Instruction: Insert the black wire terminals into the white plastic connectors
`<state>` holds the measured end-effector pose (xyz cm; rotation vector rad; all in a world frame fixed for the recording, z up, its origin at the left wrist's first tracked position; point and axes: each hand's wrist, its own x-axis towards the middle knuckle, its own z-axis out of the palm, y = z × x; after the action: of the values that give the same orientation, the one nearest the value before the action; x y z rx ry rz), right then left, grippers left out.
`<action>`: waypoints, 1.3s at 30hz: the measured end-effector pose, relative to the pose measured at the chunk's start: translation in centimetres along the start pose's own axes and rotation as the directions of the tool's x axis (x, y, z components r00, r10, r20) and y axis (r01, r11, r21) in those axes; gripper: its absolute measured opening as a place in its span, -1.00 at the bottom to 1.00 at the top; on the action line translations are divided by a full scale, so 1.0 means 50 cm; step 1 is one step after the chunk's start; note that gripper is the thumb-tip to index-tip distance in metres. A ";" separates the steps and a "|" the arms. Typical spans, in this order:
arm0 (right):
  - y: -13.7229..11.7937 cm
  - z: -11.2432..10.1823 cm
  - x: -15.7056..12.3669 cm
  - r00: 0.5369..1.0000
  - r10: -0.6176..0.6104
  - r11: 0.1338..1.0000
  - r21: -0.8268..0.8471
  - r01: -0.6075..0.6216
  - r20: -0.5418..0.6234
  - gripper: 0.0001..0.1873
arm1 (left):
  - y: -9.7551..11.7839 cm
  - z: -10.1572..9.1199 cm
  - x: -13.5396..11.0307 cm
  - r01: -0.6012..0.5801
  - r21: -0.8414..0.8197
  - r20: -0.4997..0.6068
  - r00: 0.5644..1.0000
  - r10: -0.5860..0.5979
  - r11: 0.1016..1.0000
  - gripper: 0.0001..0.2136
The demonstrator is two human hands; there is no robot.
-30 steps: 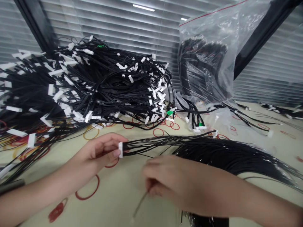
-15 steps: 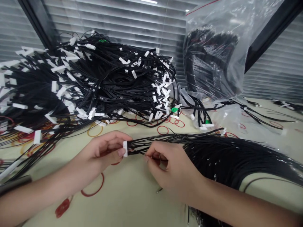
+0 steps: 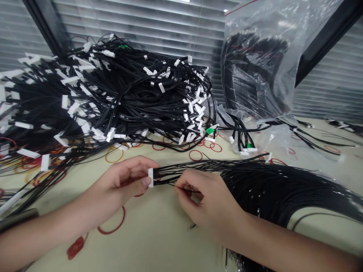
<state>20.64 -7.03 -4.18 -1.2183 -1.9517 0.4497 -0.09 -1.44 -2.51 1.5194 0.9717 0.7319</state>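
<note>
A white connector housing (image 3: 151, 178) is pinched between the thumb and fingers of my left hand (image 3: 129, 176). Several black wires (image 3: 167, 172) run out of its right side and stretch away to the right. Just right of the housing, my right hand (image 3: 202, 200) pinches a thin black wire (image 3: 179, 186) between thumb and forefinger. The wire's far end is hidden by the hand. Beyond my right hand lies a thick bundle of loose black wires (image 3: 263, 192), with small shiny tips showing in it.
A large heap of black cables with white connectors (image 3: 136, 98) fills the back left. At the back right stands a clear plastic bag (image 3: 255, 75) of black wires. Red rubber bands (image 3: 112, 226) lie on the table (image 3: 136, 249). A few green-marked connectors (image 3: 249, 146) rest behind my hands.
Hardly anything differs. The view has shifted very slightly, and both hands keep their grips on the connector housing and the wire.
</note>
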 end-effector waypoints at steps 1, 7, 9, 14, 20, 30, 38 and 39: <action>0.000 0.000 -0.001 1.000 -0.011 1.000 -0.004 0.010 -0.009 -0.85 | 0.001 0.000 0.000 0.007 -0.002 -0.003 1.000 -0.007 1.000 -0.78; 0.002 0.001 0.000 1.000 -0.014 1.000 -0.001 0.014 -0.017 -0.84 | -0.008 -0.002 -0.001 0.048 -0.024 0.013 0.999 -0.047 0.999 -0.77; 0.003 0.001 0.001 1.000 -0.013 1.000 -0.005 0.013 -0.008 -0.84 | -0.017 -0.004 -0.003 0.042 -0.026 0.044 0.998 -0.041 0.999 -0.79; 0.002 0.005 -0.003 0.999 -0.016 1.000 0.008 0.016 0.034 -0.86 | -0.024 -0.006 -0.018 0.031 0.067 0.057 0.998 -0.035 0.997 -0.89; -0.001 0.008 -0.004 0.998 -0.025 0.999 -0.024 0.027 0.052 -0.89 | -0.021 -0.004 -0.019 0.044 0.030 0.088 0.995 -0.046 0.999 -0.88; -0.006 0.013 -0.006 0.991 -0.130 0.991 0.028 0.129 0.017 -0.85 | -0.033 -0.008 -0.014 0.011 -0.189 0.139 0.990 0.016 0.982 -0.90; -0.012 -0.078 0.054 0.962 0.067 0.992 -0.117 -0.037 0.265 -0.82 | -0.040 -0.006 -0.009 -0.021 -0.039 0.068 0.997 0.024 0.999 -0.89; -0.017 -0.099 0.062 0.962 0.056 0.984 -0.179 -0.007 0.268 -0.82 | -0.038 -0.005 -0.008 -0.014 -0.042 0.058 0.998 0.016 0.999 -0.88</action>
<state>23.18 -5.24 0.83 -1.3595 -2.2481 0.4896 -0.84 -1.65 -4.29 1.5048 0.8967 0.7101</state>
